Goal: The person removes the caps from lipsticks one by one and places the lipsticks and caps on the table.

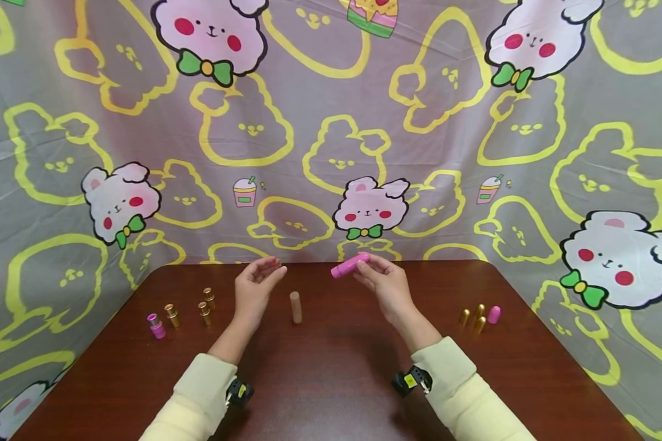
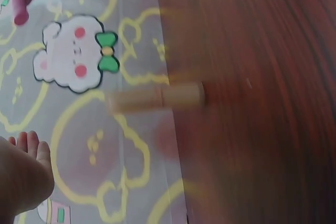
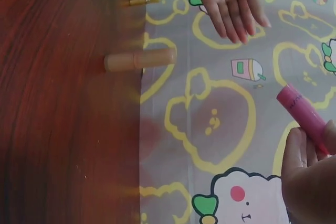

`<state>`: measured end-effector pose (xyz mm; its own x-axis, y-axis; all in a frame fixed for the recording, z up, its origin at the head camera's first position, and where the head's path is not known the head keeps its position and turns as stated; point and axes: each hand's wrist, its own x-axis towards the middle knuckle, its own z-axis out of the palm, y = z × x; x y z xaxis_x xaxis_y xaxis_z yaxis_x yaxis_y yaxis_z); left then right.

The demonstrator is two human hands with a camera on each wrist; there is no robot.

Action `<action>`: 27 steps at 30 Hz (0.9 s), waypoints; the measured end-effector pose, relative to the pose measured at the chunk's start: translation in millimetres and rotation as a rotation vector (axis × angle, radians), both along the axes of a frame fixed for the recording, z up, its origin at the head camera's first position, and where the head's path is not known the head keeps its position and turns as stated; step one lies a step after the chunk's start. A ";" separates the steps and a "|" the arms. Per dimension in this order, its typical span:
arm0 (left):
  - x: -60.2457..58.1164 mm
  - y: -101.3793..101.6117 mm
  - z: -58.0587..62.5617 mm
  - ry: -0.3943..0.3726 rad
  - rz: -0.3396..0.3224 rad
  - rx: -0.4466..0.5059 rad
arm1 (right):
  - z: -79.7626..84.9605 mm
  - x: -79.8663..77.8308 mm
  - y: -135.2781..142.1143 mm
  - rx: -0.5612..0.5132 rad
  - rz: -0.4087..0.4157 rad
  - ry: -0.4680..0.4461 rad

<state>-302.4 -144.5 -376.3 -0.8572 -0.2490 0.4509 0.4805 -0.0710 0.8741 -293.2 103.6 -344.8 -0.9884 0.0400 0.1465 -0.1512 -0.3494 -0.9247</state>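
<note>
My right hand [image 1: 385, 284] pinches a bright pink lipstick tube [image 1: 349, 266] above the table, tilted with one end down to the left. In the right wrist view the tube [image 3: 302, 113] shows small dark lettering near its end. My left hand [image 1: 256, 283] is raised to the left, fingers loosely bent, holding nothing; its palm [image 3: 231, 3] shows in the right wrist view. Between the hands a beige lipstick tube [image 1: 295, 307] stands upright on the table, touched by neither hand. It also appears in the left wrist view [image 2: 157, 98], with a faint seam around its middle.
On the table's [image 1: 320, 380] left stand several uncapped gold lipsticks [image 1: 171, 315] and a pink one [image 1: 156, 326]. To the right stand several gold caps [image 1: 480, 324] and a pink cap [image 1: 493, 315]. A patterned curtain [image 1: 309, 92] hangs behind the table.
</note>
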 end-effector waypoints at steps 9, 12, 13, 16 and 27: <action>5.1 34.0 6.9 -0.001 -0.089 0.085 | -1.6 6.2 -8.1 -0.197 -0.005 -0.018; 6.2 43.5 7.7 -0.002 -0.119 0.132 | -1.9 6.9 -10.0 -0.238 -0.005 -0.021; 6.6 46.6 7.8 -0.002 -0.132 0.152 | -1.8 7.3 -10.7 -0.255 -0.003 -0.020; 8.3 54.9 7.8 0.000 -0.179 0.210 | -2.2 8.6 -12.3 -0.304 0.001 -0.031; 17.3 79.3 12.3 -0.028 -0.343 0.349 | -0.4 14.3 -19.9 -0.387 0.014 -0.049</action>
<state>-285.1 -65.2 -364.0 -0.9266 -0.0825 0.3668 0.3552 -0.5121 0.7821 -278.9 83.7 -345.1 -0.9947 0.0699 0.0757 -0.1031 -0.6754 -0.7302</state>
